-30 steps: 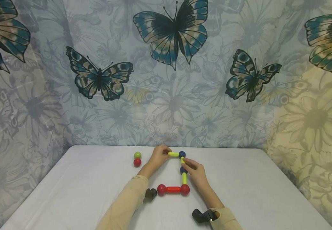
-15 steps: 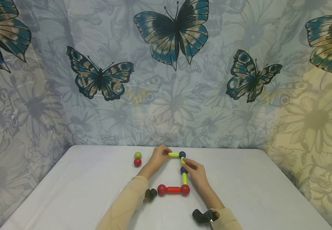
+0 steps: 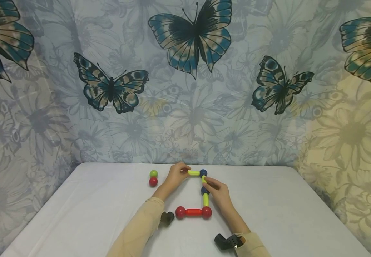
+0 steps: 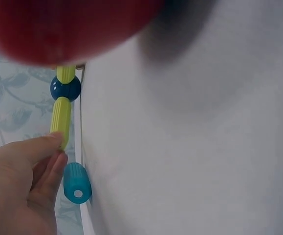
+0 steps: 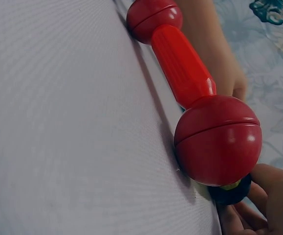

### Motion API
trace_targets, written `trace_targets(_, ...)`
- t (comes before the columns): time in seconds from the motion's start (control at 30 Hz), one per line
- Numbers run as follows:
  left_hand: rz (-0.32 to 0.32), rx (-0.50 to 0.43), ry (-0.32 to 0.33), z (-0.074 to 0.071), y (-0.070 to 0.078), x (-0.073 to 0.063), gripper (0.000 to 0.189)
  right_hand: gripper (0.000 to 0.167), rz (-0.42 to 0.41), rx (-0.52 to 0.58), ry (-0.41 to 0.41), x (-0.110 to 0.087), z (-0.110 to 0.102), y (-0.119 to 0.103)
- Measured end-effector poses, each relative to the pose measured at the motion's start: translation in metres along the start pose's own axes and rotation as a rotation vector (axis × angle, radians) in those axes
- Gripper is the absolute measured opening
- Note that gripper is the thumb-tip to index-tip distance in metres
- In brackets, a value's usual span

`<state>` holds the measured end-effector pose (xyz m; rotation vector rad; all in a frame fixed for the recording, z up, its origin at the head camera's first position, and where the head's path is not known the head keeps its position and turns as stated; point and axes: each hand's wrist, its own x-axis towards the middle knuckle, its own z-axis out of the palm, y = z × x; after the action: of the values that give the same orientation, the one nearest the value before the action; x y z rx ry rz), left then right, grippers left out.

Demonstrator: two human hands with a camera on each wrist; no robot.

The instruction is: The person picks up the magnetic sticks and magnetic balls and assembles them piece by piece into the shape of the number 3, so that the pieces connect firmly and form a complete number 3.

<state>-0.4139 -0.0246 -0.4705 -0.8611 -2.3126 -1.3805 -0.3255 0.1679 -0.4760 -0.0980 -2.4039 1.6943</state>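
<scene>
In the head view my left hand point(image 3: 176, 176) pinches the left end of a yellow-green rod point(image 3: 194, 173). That rod's other end meets a dark blue ball point(image 3: 203, 173). My right hand point(image 3: 220, 191) pinches a second yellow-green rod point(image 3: 203, 179) running from this ball to another blue ball point(image 3: 204, 190), partly covered by the fingers. A third yellow-green rod point(image 3: 206, 200) leads down to a red ball point(image 3: 206, 212). From there a red rod point(image 3: 193, 212) joins another red ball point(image 3: 180, 212). Beside the left fingers, the left wrist view shows a teal rod point(image 4: 77, 183).
A green ball point(image 3: 153, 173) and a red ball point(image 3: 153, 182) sit touching at the back left of the white-covered table point(image 3: 269, 214). Behind its far edge hangs a butterfly-patterned cloth point(image 3: 192, 117). Black wrist devices point(image 3: 227, 241) are worn on both arms.
</scene>
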Motion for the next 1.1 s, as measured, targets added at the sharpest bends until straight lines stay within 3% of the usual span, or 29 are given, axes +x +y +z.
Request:
trace_targets(0.27, -0.192, 0.064, 0.0, -0.01, 0.007, -0.004, 0.022, 0.034, 0.006, 0.006, 0.0, 0.0, 0.0, 0.0)
trace_targets(0.63, -0.248, 0.113, 0.094, -0.043, 0.011, -0.017, 0.026, 0.035, -0.012, -0.015, -0.007, 0.001, 0.001, 0.002)
trace_targets(1.1, -0.374, 0.135, 0.173, -0.091, -0.011, -0.035, 0.032, 0.035, 0.004, -0.006, -0.004, 0.0, 0.0, 0.002)
